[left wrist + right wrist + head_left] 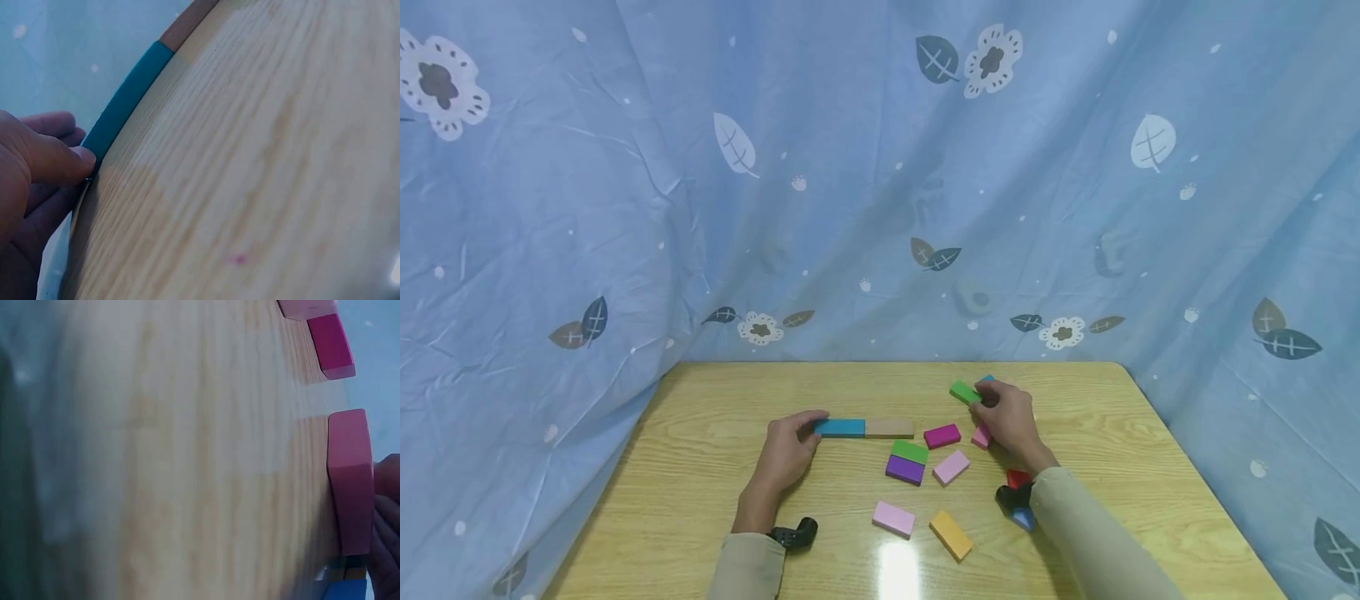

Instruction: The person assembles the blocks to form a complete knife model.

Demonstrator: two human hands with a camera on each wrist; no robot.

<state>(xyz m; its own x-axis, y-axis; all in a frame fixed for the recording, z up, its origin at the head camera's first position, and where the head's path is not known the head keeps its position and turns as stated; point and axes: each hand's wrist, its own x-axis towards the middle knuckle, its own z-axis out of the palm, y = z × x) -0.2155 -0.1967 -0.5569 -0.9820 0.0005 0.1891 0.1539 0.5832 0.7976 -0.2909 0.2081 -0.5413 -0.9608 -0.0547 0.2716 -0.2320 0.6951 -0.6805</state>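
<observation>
In the head view my left hand [788,454] pinches the left end of a blue block [841,428], which lies end to end with a plain wooden block [889,428]. The left wrist view shows the thumb [75,164] on the block's near side and fingers behind. My right hand [1009,421] is at the far right group of blocks, its fingertips at the end of a green block [963,392]. A blue block [988,379] shows just behind those fingers. Below the hand lies a pink block [351,481], partly covered in the head view. Whether the right fingers grip anything is hidden.
Between the hands lie a magenta block [942,436], a light pink one [952,467], and a green block [910,451] against a purple one [905,471]. Nearer are another pink block [893,519] and an orange one [951,535]. A red block [1018,477] sits by the right wrist.
</observation>
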